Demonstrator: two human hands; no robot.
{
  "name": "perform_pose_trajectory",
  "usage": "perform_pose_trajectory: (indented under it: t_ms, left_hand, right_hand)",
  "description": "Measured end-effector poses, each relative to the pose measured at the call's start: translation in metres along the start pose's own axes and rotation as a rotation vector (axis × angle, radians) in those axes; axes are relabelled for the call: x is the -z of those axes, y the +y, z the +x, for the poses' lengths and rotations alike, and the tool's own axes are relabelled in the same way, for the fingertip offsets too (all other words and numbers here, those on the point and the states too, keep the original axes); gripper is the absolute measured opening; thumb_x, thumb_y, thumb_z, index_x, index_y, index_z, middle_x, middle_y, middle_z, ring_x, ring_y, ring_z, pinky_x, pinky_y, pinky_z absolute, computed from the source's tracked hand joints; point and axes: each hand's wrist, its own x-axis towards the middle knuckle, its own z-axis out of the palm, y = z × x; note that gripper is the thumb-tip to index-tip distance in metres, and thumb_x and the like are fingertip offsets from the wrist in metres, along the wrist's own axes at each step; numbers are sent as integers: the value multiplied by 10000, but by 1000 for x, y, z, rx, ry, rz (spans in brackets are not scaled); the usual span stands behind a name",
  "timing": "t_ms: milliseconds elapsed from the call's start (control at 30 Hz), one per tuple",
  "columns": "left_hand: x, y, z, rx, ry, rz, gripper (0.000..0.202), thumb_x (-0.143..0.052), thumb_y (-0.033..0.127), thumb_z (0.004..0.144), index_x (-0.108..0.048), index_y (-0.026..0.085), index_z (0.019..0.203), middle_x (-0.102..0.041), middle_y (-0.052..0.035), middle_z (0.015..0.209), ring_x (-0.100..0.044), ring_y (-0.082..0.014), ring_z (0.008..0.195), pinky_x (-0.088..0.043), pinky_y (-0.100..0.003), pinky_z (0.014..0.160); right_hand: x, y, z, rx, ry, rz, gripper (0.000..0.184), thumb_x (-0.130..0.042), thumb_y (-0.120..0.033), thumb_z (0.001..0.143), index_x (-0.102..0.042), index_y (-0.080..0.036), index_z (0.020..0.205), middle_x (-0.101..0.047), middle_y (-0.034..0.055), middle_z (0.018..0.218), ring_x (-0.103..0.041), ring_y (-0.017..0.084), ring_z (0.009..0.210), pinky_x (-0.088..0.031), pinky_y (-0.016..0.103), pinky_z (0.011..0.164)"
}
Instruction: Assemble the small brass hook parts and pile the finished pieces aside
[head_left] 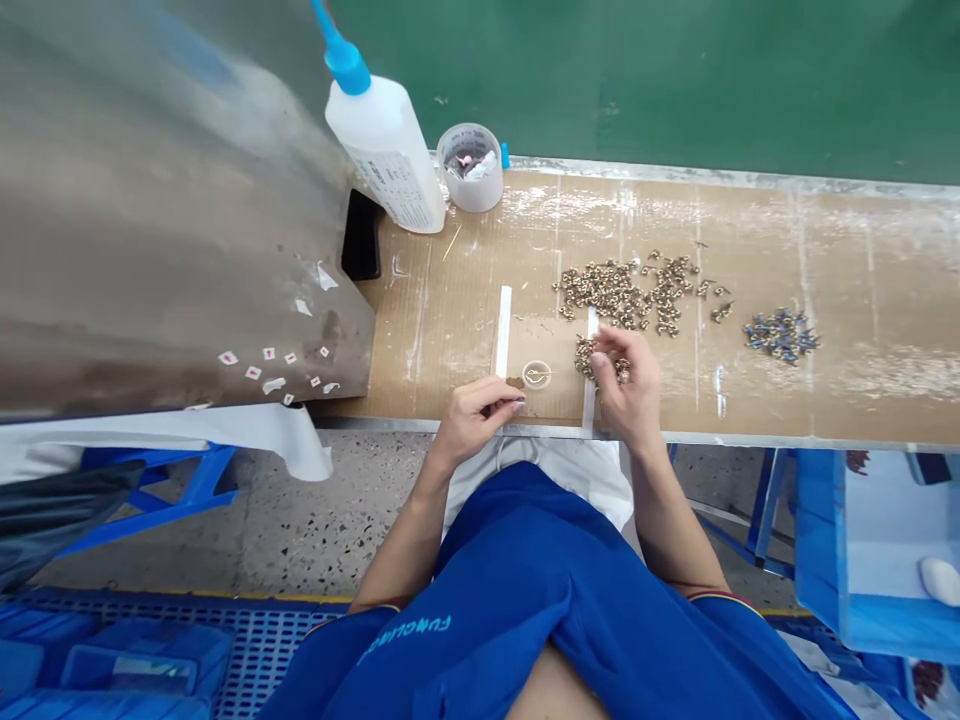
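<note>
My left hand (478, 412) is closed in a pinch at the table's near edge, on something too small to make out. Just beyond its fingertips lies a small brown piece (515, 382). To its right, a clear round disc (537, 375) with a thin curved line on it rests on the cardboard. My right hand (631, 388) bends over a small heap of tiny gold-coloured metal pieces (585, 352), thumb and forefinger close together. Whatever those fingertips hold is hidden. A larger heap of the same gold-coloured pieces (615, 288) spreads out beyond this hand.
White tape strips (503, 330) mark the cardboard-covered table (750, 230). Small blue-and-metal pieces (782, 335) lie at right. A white bottle with a blue nozzle (390, 150), a tape roll holding scraps (471, 168) and a black object (361, 235) stand at back left, beside a metal panel (187, 200).
</note>
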Motion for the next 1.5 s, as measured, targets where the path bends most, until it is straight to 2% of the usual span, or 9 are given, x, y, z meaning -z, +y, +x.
perform_pose_trajectory:
  t_ms: [133,300,533,700,867,1033,1167,1267,1500]
  left_hand:
    - [-1,2,1,-23,-2,19,148,-637,239,946,-732,162,861,-691,-28,747,-554,-88,580,-432,-199,543]
    - [-2,3,2,-49,18,29,105,-651,188,930,-716,159,852,-680,-13,732,-552,-80,575,-434,-187,548]
    - [-2,3,1,-56,21,54,115,-638,179,937,-708,154,850,-685,-11,736,-555,-76,574,-432,-179,543]
    - [-2,3,1,-64,26,63,115,-637,189,940,-712,156,860,-686,-10,735,-549,-79,564,-424,-188,532]
    - [-3,3,0,-64,23,84,138,-618,205,955,-691,155,848,-658,-4,714,-536,-84,568,-417,-197,543]
    - [-5,4,-1,-89,-20,167,218,-594,255,979,-651,156,794,-622,3,676,-517,-96,575,-412,-215,567]
    - [-9,1,-3,-205,-3,226,278,-578,298,999,-637,155,768,-615,0,645,-516,-106,582,-416,-230,589]
    - [-12,-1,-3,-258,-21,293,312,-545,320,1017,-630,160,763,-616,0,638,-532,-115,599,-421,-241,612]
    - [-15,-2,-2,-305,-76,487,361,-473,308,1041,-603,168,734,-615,-9,680,-544,-135,642,-403,-258,628]
  right_hand:
    - [38,40,5,-138,180,-218,217,-544,-341,977,-662,-207,1100,-677,77,982,-645,200,830,-534,353,727]
    - [65,73,8,-212,243,-364,199,-561,-319,911,-679,-175,982,-652,85,911,-619,201,743,-527,375,714]
    - [63,74,25,-290,96,-366,177,-683,-362,819,-674,-186,828,-662,63,817,-599,194,678,-527,360,694]
    - [73,70,29,-284,-54,-535,158,-615,-313,867,-688,-185,809,-716,92,813,-639,225,714,-515,379,744]
    - [85,61,22,-262,-43,-508,208,-600,-353,864,-722,-195,806,-750,101,792,-674,244,715,-521,369,691]
    - [69,29,-4,-359,78,-128,260,-683,-452,828,-745,-200,849,-757,64,752,-679,208,634,-550,333,604]
    - [39,-6,-26,-358,-62,166,181,-702,-382,859,-768,-228,928,-772,55,827,-714,202,716,-581,336,664]
    - [18,-23,-36,-317,-176,248,132,-680,-324,886,-774,-238,916,-769,57,855,-715,200,756,-575,329,681]
    - [-13,-32,-48,-434,-234,345,156,-698,-357,877,-761,-217,906,-776,59,852,-718,195,720,-591,314,660]
